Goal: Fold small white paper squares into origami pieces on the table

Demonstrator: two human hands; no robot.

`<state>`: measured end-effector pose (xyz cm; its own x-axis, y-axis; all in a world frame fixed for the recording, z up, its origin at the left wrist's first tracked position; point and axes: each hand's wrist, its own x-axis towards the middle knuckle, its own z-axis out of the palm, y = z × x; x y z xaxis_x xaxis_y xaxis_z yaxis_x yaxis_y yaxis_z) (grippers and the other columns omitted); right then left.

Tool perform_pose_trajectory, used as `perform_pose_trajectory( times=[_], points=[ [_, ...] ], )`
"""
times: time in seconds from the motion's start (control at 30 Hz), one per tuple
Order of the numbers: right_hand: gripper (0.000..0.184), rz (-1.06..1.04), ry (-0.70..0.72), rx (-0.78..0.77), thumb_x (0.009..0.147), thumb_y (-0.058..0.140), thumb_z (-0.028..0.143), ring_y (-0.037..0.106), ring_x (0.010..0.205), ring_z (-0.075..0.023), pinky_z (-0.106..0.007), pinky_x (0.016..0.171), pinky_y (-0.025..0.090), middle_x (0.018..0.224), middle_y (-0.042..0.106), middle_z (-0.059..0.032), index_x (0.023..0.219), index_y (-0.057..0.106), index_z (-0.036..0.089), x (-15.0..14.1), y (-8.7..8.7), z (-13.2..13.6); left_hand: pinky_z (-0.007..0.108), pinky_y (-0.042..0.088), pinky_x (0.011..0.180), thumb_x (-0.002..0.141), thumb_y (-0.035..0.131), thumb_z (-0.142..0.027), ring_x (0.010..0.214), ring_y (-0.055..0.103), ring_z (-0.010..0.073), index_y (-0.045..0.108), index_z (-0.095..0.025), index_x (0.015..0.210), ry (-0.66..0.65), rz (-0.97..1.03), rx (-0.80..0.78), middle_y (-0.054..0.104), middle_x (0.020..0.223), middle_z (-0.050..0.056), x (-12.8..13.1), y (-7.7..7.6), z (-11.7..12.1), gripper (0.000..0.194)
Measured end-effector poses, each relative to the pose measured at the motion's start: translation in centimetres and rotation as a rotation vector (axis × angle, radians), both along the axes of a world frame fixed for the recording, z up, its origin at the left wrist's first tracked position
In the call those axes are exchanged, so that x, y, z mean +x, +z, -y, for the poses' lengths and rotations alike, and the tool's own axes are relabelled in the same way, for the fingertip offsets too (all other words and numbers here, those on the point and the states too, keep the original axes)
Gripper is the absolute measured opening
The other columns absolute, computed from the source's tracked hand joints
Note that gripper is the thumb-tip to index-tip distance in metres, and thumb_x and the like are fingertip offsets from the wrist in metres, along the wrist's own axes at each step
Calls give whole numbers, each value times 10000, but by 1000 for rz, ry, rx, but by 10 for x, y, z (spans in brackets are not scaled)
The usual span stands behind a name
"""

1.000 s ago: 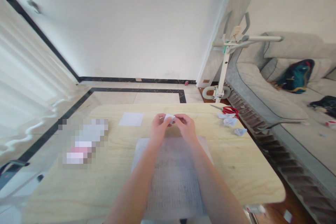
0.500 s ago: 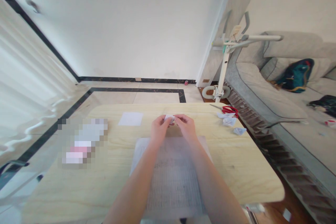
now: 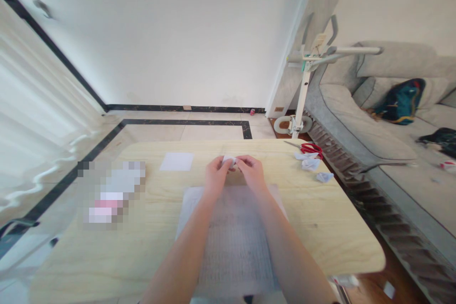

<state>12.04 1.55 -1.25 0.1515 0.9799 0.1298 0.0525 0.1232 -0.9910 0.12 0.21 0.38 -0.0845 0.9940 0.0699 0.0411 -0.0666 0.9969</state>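
My left hand point(image 3: 214, 175) and my right hand point(image 3: 251, 171) meet above the far middle of a pale wooden table point(image 3: 320, 218). Both pinch a small folded piece of white paper point(image 3: 229, 160) between their fingertips. The paper is held just above the table, over the far edge of a translucent gridded mat point(image 3: 231, 237) that lies under my forearms.
A white paper square point(image 3: 176, 162) lies flat to the left of my hands. Red scissors point(image 3: 310, 148) and crumpled paper scraps point(image 3: 313, 166) sit at the far right of the table. A blurred patch covers something at the left. A grey sofa point(image 3: 374, 128) stands to the right.
Both hands stay pinched on the folded paper in nearly the same spot; the fingers have shifted only slightly.
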Motion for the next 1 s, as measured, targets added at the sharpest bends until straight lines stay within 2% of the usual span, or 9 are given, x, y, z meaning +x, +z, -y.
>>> perform_pose_trajectory(
  times=[0.3,0.5,0.6,0.7,0.9,1.0],
  points=[
    [116,-9,4,-23,657,580,273,529,575,-134,-246,548,390,597,606,-1,644,628,168,2,0,0,238,462,594,793,516,-356,661,634,156,646,-144,816,-40,-101,63,658,739,45,0,-5,0,250],
    [82,9,-43,-68,638,537,230,492,545,-122,-242,540,374,549,557,25,606,585,173,5,-11,-6,264,450,735,821,502,-292,801,605,161,668,-179,871,-36,-350,241,679,852,52,0,-10,3,206],
    [76,24,-56,-68,641,534,222,491,552,-123,-241,537,373,562,559,21,611,583,173,6,-12,-6,261,444,720,819,509,-285,798,588,159,669,-183,885,-26,-419,300,668,860,59,0,-12,3,200],
    [94,23,-52,-29,669,542,245,511,586,-130,-241,543,382,618,588,3,657,599,172,5,-9,-4,252,439,674,802,536,-325,774,579,157,666,-169,851,21,-377,260,653,825,61,1,-10,2,209],
    [189,41,43,47,729,559,321,556,669,-150,-263,606,429,768,637,-34,825,636,177,0,-4,1,258,435,653,758,558,-328,736,582,161,669,-148,804,99,-154,48,661,766,47,-2,-3,-1,217],
    [168,71,80,65,734,559,305,566,683,-154,-275,643,440,766,639,-32,825,627,181,-2,-4,2,251,427,623,739,559,-325,700,570,153,664,-142,808,145,-68,9,643,719,35,-4,-4,-3,222]
  ],
)
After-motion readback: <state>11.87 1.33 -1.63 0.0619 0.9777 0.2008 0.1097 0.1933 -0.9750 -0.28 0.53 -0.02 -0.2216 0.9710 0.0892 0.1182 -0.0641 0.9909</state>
